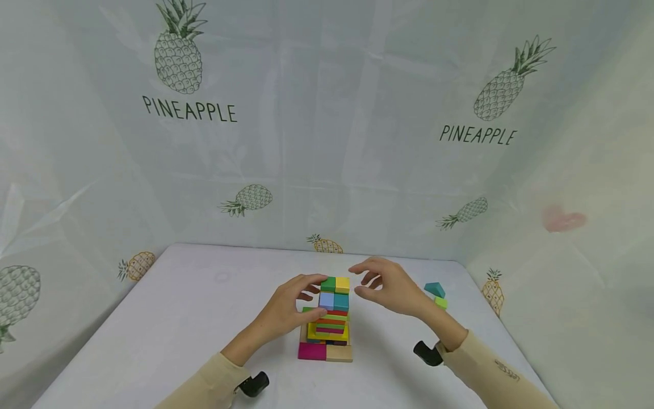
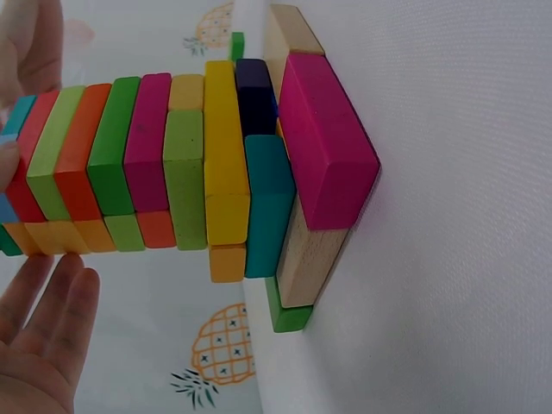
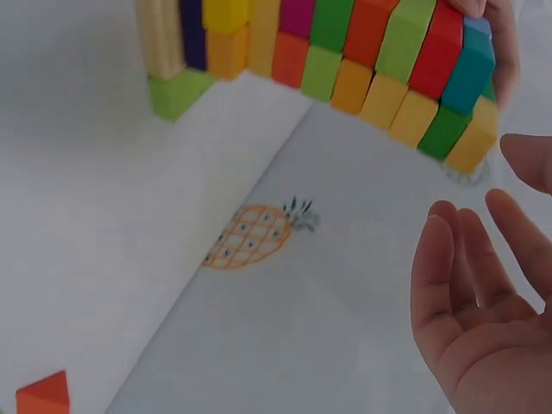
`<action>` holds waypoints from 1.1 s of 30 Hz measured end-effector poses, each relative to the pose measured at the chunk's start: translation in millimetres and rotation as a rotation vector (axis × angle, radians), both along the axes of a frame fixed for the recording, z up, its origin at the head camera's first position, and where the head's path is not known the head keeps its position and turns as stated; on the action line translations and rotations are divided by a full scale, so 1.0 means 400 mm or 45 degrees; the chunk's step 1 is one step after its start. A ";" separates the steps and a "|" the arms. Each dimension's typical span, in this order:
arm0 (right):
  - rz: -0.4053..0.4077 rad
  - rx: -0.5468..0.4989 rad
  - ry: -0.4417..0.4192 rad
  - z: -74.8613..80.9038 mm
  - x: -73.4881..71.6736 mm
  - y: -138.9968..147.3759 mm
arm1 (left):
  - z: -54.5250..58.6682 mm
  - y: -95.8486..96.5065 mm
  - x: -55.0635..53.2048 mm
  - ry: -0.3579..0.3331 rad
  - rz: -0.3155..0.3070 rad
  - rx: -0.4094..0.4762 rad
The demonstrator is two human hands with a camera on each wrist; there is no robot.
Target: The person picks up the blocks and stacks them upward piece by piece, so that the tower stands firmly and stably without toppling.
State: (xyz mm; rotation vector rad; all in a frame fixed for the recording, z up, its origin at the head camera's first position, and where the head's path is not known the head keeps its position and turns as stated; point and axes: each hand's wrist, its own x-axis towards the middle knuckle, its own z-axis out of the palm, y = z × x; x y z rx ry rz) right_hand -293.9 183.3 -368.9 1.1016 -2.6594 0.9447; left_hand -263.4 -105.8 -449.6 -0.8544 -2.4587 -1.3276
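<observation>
A tall tower of coloured wooden blocks (image 1: 332,321) stands on the table, a magenta block (image 1: 311,351) and a plain wood block (image 1: 339,353) at its foot. Green and yellow (image 1: 342,285) blocks sit side by side on top, above a light blue block (image 1: 326,300) and a teal one. My left hand (image 1: 283,307) holds the upper tower from its left, thumb on the front face and fingers along the side. Off the tower's upper right, my right hand (image 1: 390,288) hovers with nothing between its loosely curved fingers.
Behind my right forearm lie a teal block (image 1: 434,289) and a lime block (image 1: 440,303). An orange-red block (image 3: 45,397) shows at the lower left of the right wrist view. A pineapple-print curtain (image 1: 327,125) surrounds the white table (image 1: 168,329).
</observation>
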 end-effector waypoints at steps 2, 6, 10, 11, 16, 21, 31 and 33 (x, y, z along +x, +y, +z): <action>-0.028 0.003 0.019 -0.006 -0.004 0.037 | 0.000 0.001 0.000 -0.003 0.000 0.002; -0.088 0.004 0.058 -0.035 -0.014 0.132 | -0.001 0.001 -0.002 -0.021 0.002 -0.005; -0.120 0.028 0.101 -0.080 -0.026 0.235 | -0.001 0.001 -0.003 -0.025 -0.001 -0.010; -0.133 0.042 0.097 -0.093 -0.030 0.259 | -0.001 0.001 -0.003 -0.022 -0.001 -0.011; -0.228 0.147 0.018 -0.158 -0.057 0.365 | -0.002 0.000 -0.004 -0.003 0.003 -0.015; -0.256 0.171 -0.043 -0.213 -0.081 0.431 | -0.003 -0.001 -0.003 -0.008 0.008 -0.019; -0.331 0.217 -0.208 -0.268 -0.097 0.456 | -0.002 -0.001 -0.002 0.000 0.003 -0.006; -0.335 0.214 -0.209 -0.277 -0.100 0.458 | -0.001 -0.001 -0.002 0.002 0.001 -0.004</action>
